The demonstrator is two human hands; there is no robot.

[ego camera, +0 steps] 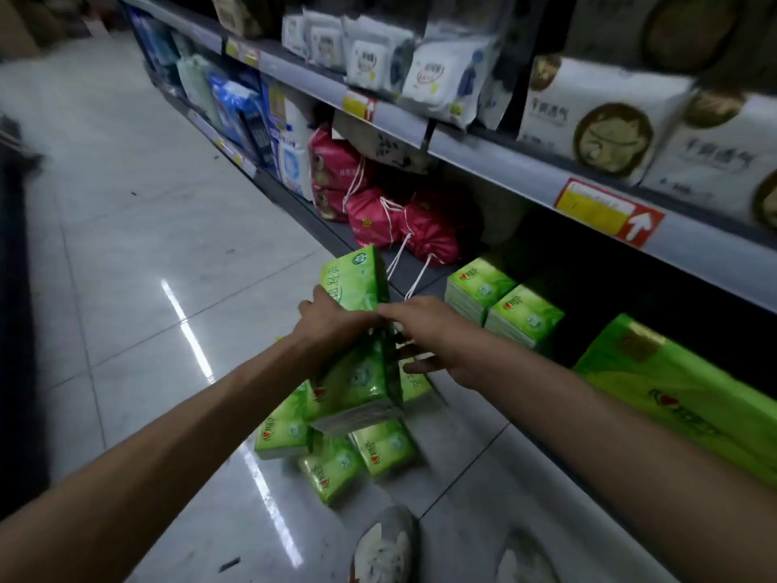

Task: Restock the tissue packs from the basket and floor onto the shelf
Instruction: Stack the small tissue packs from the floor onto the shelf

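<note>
Reaching down beside the front edge of the bottom shelf (323,227), the person has both hands on a loose bundle of tissue packs (357,385), held just above the floor (147,246). The left hand (332,326) is curled over the top of the bundle, with its thumb against an upright pack (353,279) that sticks up out of it. The right hand (433,334) lies against the bundle's shelf side with its fingers bent in below. I cannot tell whether it grips or only steadies, because blur and shadow hide that. Three floor packs (332,469) lie under the bundle, and two shelved packs (504,305) stand at the shelf's front edge. I can't make out a basket.

The bundle looks unbound and its wrapping looks slick, so I think a pack could squeeze out sideways during the lift. The upright pack seems likeliest to tip and fall among the floor packs. The upper shelf (525,170) overhangs the gap, so a tall armful could catch its edge. Swinging in carelessly could topple the shelved packs or snag the cords of the pink bags (378,216). A shoe (387,544) close by could tread on a floor pack.
</note>
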